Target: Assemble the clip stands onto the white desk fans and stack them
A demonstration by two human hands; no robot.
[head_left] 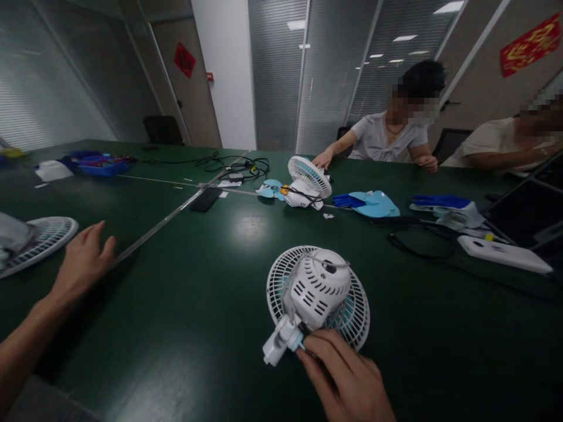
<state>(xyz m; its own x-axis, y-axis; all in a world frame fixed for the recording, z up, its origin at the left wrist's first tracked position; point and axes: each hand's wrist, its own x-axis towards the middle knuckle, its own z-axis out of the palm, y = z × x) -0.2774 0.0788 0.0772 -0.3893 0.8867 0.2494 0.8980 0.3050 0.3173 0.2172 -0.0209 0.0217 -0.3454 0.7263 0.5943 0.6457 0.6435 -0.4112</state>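
Observation:
A small white fan (pixel 317 296) lies face down on the dark green table (pixel 197 305), its motor housing up and its clip mount toward me. My right hand (pixel 347 378) is at the fan's near edge, fingers pinched on the blue part by the clip mount. My left hand (pixel 85 258) rests flat on the table at the left, fingers stretched out, holding nothing. It lies just right of a white fan grille (pixel 41 240).
Across the table a person's hand rests on another white fan (pixel 308 183). Blue fan blades (pixel 373 204), blue gloves (pixel 440 201), a black phone (pixel 205 199), cables (pixel 240 167), a white power strip (pixel 504 254) and a laptop (pixel 528 214) lie around. A second person sits at far right.

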